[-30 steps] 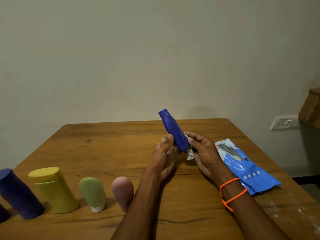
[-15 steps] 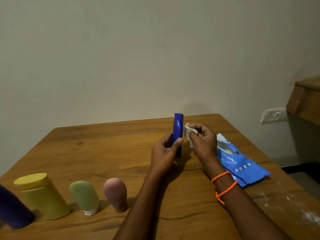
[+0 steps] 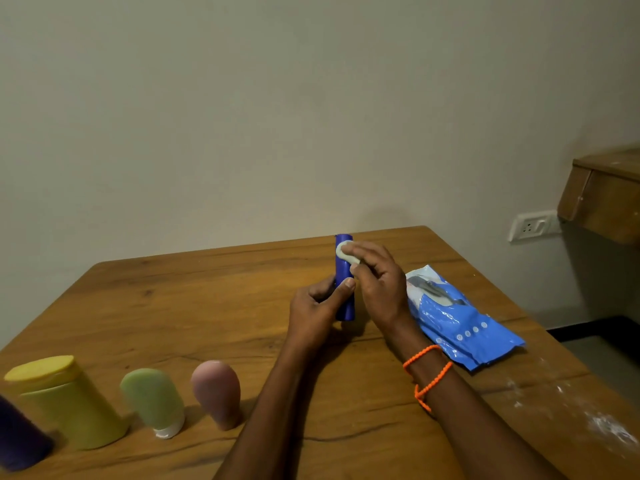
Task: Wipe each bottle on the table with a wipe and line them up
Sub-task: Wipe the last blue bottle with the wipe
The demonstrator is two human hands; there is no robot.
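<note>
Wooden table (image 3: 214,292) under both hands: left hand (image 3: 317,311) grips the upright blue bottle (image 3: 344,271) low, right hand (image 3: 375,282) pinches the wipe (image 3: 346,254), now up at its top rather than beside it. Wipes pack (image 3: 460,323) lies just right; bare wood left of the fingers.

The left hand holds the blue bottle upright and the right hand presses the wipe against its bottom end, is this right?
Not quite. In the head view, the right hand presses the wipe near the blue bottle's top end. The left hand does hold it upright.
</note>
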